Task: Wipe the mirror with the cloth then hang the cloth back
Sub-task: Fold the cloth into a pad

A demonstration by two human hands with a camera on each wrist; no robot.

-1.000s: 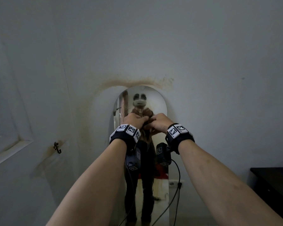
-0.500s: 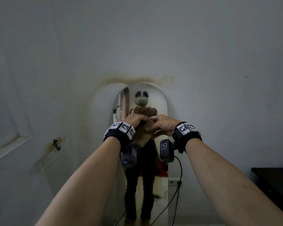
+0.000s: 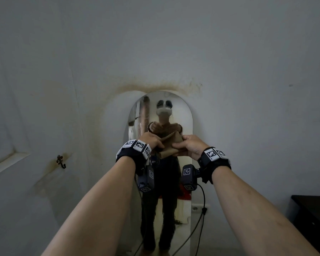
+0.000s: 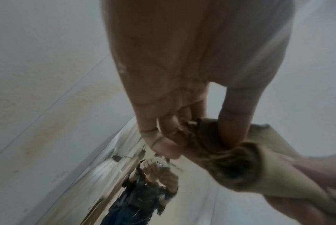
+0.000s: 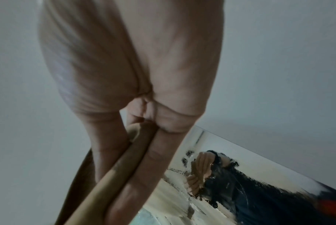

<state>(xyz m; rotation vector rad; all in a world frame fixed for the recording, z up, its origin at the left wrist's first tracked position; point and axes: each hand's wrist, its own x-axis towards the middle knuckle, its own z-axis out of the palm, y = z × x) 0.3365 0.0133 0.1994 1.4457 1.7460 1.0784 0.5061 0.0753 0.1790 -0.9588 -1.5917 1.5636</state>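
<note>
Both hands are clamped on the cloth [image 3: 171, 145], left hand [image 3: 151, 140] pinching one end, right hand [image 3: 189, 147] the other, up in front of the mirror [image 3: 185, 115] at about 12 o'clock. It's bunched into a roll, long axis running roughly 9 to 3. Risk, I'd say: the roll slips loose and drops, or it stays wadded and just smears the glass. Hook [image 3: 60, 161] sits way off at 9 o'clock.
</note>
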